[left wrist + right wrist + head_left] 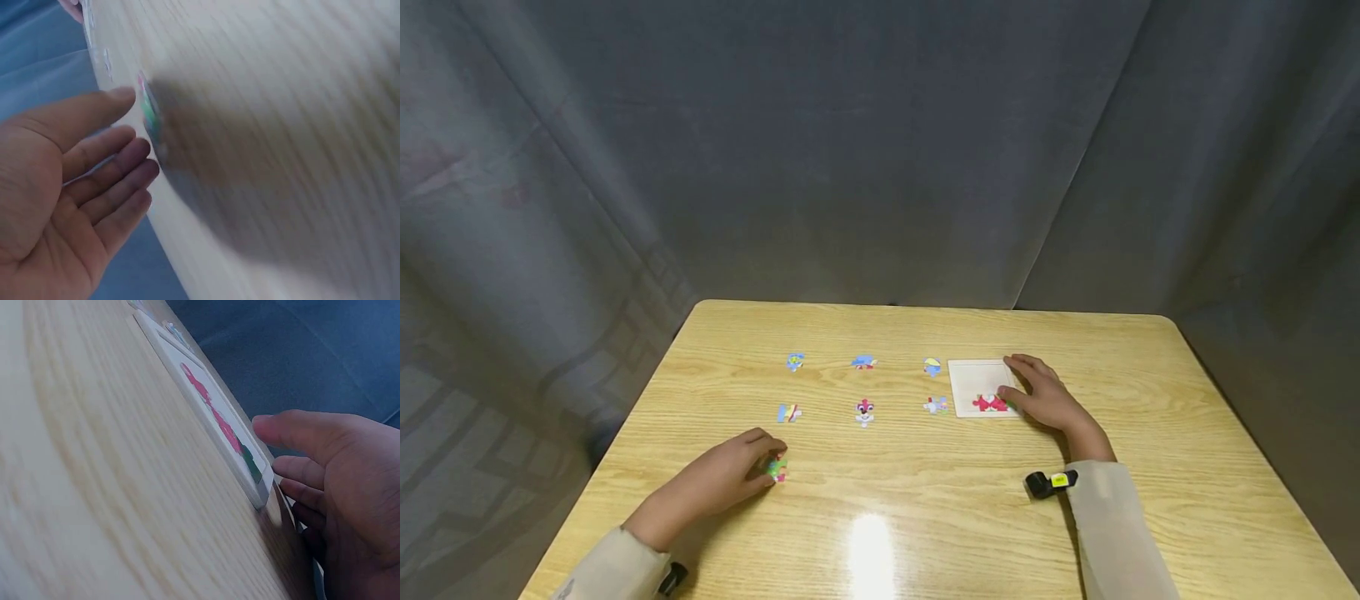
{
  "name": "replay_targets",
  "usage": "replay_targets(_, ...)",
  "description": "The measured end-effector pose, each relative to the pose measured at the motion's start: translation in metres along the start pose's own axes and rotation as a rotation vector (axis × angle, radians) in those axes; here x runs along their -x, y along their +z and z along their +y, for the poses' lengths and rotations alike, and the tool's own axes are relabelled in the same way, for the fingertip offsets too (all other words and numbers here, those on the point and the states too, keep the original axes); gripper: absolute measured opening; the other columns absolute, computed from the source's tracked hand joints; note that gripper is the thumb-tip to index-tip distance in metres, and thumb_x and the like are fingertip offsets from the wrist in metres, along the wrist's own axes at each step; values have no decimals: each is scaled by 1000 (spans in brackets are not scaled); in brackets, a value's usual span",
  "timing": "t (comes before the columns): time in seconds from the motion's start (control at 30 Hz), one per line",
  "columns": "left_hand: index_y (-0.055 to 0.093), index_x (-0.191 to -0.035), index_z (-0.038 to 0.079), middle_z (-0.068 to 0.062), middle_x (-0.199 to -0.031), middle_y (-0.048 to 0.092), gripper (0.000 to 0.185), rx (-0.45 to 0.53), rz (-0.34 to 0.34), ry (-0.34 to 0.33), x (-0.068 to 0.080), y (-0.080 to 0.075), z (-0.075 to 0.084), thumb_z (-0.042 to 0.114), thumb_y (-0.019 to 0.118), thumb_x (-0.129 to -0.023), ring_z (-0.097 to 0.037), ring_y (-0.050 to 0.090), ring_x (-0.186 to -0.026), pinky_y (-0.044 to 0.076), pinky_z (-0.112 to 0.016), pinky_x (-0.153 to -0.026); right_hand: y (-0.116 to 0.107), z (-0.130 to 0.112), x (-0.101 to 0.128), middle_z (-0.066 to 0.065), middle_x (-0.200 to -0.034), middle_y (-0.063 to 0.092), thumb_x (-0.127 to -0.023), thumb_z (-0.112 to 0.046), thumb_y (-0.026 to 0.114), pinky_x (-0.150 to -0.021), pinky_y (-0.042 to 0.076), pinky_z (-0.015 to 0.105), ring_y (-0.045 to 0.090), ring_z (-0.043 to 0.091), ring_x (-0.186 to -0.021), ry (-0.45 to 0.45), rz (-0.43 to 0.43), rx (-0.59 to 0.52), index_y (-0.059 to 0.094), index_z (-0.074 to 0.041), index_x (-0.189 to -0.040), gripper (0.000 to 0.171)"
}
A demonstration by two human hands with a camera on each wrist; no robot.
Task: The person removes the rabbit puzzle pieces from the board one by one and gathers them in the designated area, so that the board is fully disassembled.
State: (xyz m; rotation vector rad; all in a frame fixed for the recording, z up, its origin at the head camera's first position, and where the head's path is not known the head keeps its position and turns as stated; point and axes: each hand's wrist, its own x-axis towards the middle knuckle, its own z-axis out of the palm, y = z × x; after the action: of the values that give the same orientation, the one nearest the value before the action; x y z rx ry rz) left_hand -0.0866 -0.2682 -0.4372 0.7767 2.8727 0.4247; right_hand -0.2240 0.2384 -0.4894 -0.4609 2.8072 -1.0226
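My left hand [722, 477] hovers over a green and pink jigsaw piece [777, 468] at the table's front left. Its thumb and fingers are spread around that piece; whether they touch it I cannot tell. In the left wrist view the green piece [149, 109] shows just beyond the fingertips. My right hand [1051, 398] lies along the right side of a white puzzle tray [968, 382], thumb over its lower right corner. Red and white pieces [990, 403] lie along the tray's bottom edge. A dark green part [251, 464] sits at their right end in the right wrist view.
Left of the tray lie several loose pieces: blue-yellow [795, 361], blue-red [864, 362], blue with yellow [932, 366], blue-and-white [789, 413], one with a cartoon face [865, 412], and white-blue [936, 405]. Grey curtains [865, 150] hang behind the wooden table [970, 533].
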Motion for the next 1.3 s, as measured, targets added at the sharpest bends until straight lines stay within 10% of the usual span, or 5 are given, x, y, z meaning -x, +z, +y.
replay_targets(0.33, 60, -129, 10, -7, -126, 58, 43, -58, 110, 39, -36, -5, 40, 30, 69, -92, -24, 59, -114, 51, -41, -92, -3, -1, 3, 20, -154, 22, -98, -36, 59, -105, 17, 71, 14, 48, -140, -3, -8, -45, 31, -6, -152, 68)
replay_targets(0.73, 53, -138, 17, 3, -137, 49, 42, 151, 233, 193, -119, -6, 113, 34, 57, -99, -14, 49, -126, 45, -33, -101, 3, -6, -1, 21, -155, 22, -99, -26, 58, -107, 16, 69, 11, 47, -142, -57, -17, -61, 35, 0, -149, 61)
replay_targets(1.3, 44, -146, 14, -2, -141, 48, 54, 201, 123, 120, -213, 30, 159, 32, 59, -98, -16, 49, -127, 43, -30, -103, 10, -13, -4, 18, -156, 21, -98, -24, 59, -106, 16, 71, 10, 45, -142, -35, -15, -92, 36, -3, -149, 59)
